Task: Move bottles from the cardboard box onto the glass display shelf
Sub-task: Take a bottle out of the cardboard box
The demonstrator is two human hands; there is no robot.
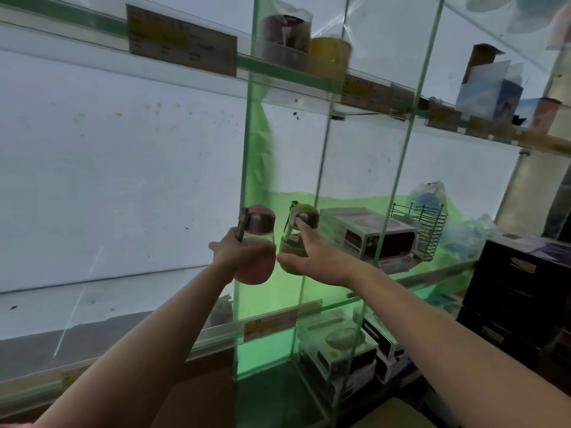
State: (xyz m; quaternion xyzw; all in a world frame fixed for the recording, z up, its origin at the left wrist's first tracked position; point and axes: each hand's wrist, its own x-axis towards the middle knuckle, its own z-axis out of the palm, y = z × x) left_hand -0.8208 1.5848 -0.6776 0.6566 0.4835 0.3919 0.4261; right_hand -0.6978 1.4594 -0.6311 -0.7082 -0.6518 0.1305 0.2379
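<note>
White printed box (367, 239) beside wire basket (431, 230). Crumpled plastic bag (431, 196) behind basket. Black drawers (519, 291) at right. Yellow cup (329, 58) and dark red cup (285, 41) up high. Price tag (182, 40) top left.

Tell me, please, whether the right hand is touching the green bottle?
Touching. The head view shows the right hand with a fingertip on the green bottle lid and its thumb against the base.
</note>
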